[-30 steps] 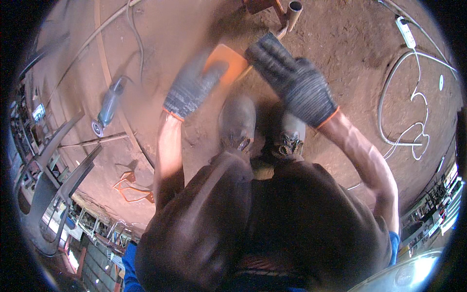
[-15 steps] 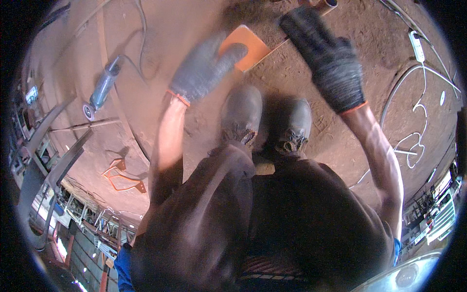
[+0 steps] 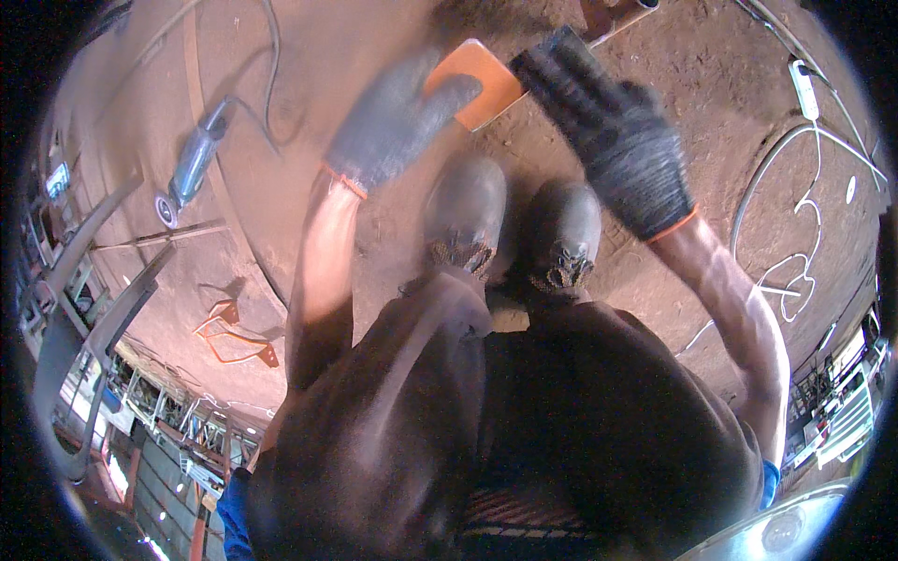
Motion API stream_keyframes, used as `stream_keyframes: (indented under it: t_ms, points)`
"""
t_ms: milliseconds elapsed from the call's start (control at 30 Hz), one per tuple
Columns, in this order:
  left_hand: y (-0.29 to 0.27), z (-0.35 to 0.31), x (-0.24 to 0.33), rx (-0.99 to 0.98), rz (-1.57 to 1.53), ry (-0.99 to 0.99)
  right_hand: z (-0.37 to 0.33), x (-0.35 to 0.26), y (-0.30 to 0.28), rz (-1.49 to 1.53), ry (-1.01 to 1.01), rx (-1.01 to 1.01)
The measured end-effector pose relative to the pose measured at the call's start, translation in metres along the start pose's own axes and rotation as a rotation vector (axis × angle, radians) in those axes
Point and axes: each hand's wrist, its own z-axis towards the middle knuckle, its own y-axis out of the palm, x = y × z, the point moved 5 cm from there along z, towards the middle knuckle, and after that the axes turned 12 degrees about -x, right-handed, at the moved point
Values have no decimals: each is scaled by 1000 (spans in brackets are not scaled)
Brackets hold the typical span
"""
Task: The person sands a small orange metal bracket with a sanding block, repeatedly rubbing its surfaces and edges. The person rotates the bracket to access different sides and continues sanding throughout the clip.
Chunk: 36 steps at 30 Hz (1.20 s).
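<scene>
Left hand: the left hand (image 3: 385, 122), in a dark knitted glove with an orange-edged cuff, was closed on one side of the orange plate (image 3: 491, 84), the thumb pressed flat over its face.
Orange plate: it was held above the floor (image 3: 374, 280) ahead of the shoes (image 3: 465, 210), tilted, one rounded corner pointing away from the person, its right corner toward the other hand.
Right hand: the right hand (image 3: 625, 140), gloved alike, had its fingers nearly straight and close together, the tips at the plate's right corner (whether they touched it, or gripped anything beneath, I could not tell).
Metal tube: a metal tube (image 3: 625, 19) lay beyond the right fingertips, cut off by the upper edge of the view.
Angle grinder: to the left, well apart from the hands, the angle grinder (image 3: 198, 157) lay on the floor, its disc end nearer the person.
Bent orange piece: a bent orange piece (image 3: 223, 335) of thin metal lay nearer the person than the grinder, also on the left.
Power strip: a white power strip (image 3: 803, 89) lay far right, near a loosely looped white cable (image 3: 818, 210).
</scene>
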Motion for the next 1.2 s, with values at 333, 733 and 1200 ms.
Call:
stream_keyframes:
  t_ms: [333, 733, 1200]
  points:
    - [-1, -5, 6, 14, -64, -8, -4, 12, 12, 58, 55, 82]
    - [-18, -3, -10, 57, -83, -123, -27, -77, 40, 615, -79, 145]
    - [-76, -21, -34, 208, -173, -202, -33, -93, 3, 485, -427, 187]
